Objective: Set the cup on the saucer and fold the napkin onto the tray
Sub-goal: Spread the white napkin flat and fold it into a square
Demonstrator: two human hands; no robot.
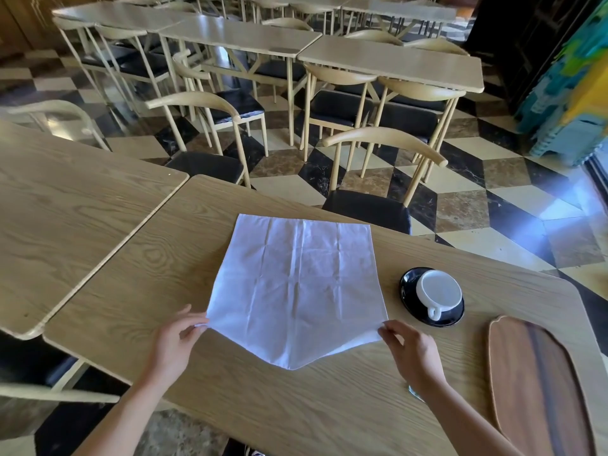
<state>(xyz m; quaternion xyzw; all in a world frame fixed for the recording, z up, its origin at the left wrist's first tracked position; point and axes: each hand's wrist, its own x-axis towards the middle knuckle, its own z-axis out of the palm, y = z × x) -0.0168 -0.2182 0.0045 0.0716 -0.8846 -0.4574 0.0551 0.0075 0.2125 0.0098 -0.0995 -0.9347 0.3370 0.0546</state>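
Pinching unmarked white napkin corners, both hands.

Both hands forward, low over the table.
Left hand pinching a napkin corner between thumb and fingers; right hand pinching the opposite corner, forearms bare.
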